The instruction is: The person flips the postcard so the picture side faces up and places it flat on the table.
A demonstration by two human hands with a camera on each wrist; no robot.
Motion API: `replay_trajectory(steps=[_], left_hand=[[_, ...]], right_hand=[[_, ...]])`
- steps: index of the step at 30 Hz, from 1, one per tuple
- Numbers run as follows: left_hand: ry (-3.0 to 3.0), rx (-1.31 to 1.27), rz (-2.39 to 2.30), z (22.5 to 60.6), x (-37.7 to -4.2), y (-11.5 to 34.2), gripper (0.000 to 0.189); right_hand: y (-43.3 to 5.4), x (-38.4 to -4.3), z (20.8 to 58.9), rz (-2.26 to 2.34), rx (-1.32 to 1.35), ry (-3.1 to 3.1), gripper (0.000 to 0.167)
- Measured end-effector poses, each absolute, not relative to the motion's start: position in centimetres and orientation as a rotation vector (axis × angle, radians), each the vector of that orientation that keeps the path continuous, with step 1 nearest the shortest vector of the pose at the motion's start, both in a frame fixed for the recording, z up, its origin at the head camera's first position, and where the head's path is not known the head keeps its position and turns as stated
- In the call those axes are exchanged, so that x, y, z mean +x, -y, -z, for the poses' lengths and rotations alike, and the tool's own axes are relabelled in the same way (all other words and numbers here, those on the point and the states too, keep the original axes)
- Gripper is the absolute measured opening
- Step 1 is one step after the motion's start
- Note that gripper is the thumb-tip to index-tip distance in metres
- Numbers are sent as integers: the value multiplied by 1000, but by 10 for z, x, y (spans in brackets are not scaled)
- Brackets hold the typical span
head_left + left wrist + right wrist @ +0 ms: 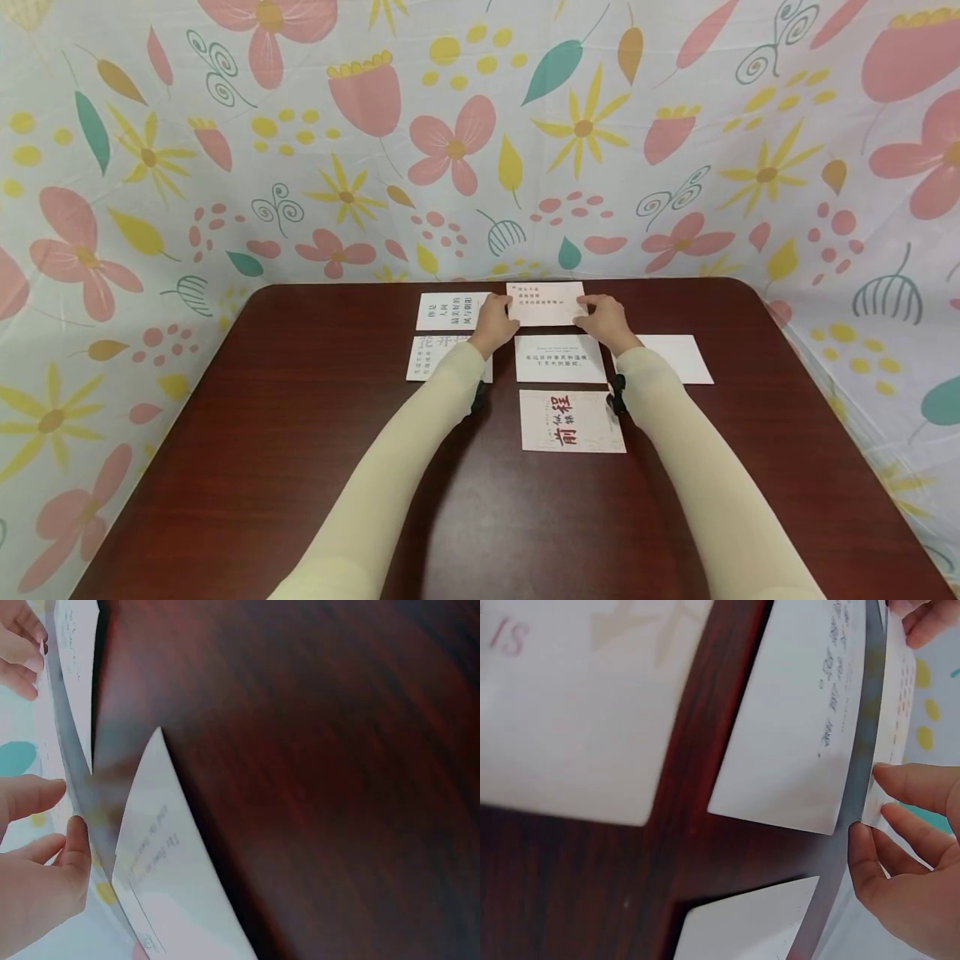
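Observation:
A pale pink card (545, 310) with lines of orange-red writing is at the far edge of the table. My left hand (496, 323) pinches its left end, and my right hand (609, 321) pinches its right end. In the right wrist view, thumb and fingertips grip the card (891, 727) by its edge, and the card looks slightly raised. Just in front of it lies a white card with dark text (559, 372). Nearer still is a card with large red characters (566, 433). Two cards lie by my left forearm: an upper one (431, 317) and a lower one (416, 367).
Another white card (686, 358) lies right of the middle row, partly hidden by my right sleeve (675, 425). The dark red-brown table (300, 450) ends at a flower-patterned cloth (450, 217) hanging behind it.

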State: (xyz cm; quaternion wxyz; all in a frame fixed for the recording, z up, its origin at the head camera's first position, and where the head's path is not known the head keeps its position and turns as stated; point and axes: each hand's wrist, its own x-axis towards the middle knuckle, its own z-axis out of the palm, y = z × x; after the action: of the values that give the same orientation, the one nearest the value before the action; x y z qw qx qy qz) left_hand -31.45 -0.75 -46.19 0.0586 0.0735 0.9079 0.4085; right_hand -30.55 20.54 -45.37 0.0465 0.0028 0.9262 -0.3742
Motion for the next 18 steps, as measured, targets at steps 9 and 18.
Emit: replay_trajectory(steps=[9, 18], left_hand=[[-2825, 236, -1086, 468, -318, 2, 51], [-2862, 197, -946, 466, -319, -3, 51]], right_hand=[[-202, -309, 458, 1067, 55, -2857, 49], [-200, -310, 460, 1064, 69, -2890, 48]])
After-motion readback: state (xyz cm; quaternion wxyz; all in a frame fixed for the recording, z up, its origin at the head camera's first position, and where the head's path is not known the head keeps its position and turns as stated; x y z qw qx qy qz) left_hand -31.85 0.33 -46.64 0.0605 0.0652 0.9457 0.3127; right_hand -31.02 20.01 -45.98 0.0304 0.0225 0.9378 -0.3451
